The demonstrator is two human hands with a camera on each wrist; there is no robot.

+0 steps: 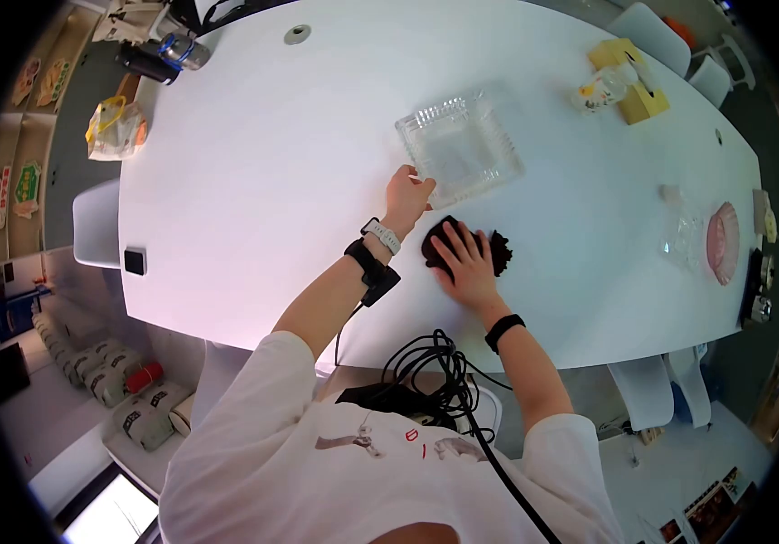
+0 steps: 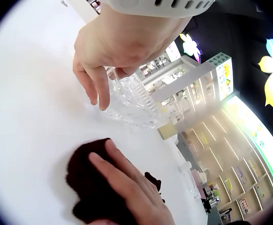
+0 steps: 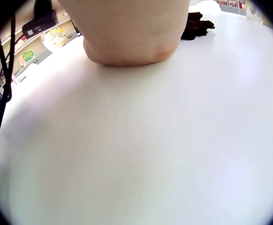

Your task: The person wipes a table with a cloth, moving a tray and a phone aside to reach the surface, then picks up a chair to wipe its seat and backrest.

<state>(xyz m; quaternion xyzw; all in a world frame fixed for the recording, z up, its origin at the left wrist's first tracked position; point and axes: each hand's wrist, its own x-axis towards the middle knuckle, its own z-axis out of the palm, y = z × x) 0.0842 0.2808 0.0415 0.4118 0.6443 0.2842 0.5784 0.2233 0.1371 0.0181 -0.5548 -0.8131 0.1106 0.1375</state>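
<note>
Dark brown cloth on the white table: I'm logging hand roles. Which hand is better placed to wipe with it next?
Right, probably. The right hand lies flat on the dark brown cloth, while the left hand touches the clear ribbed square dish at its corner.

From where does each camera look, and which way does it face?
Head: above the person, facing down at the table; shows both forearms, the left hand at the corner of the glass dish, the right hand flat on the dark cloth.
Left wrist: beside the left hand, facing along its fingers to the dish; the right hand's fingers show too.
Right wrist: low under the wrist, facing along the table; shows only the right hand's heel.
Shared: all three show the cloth.
</note>
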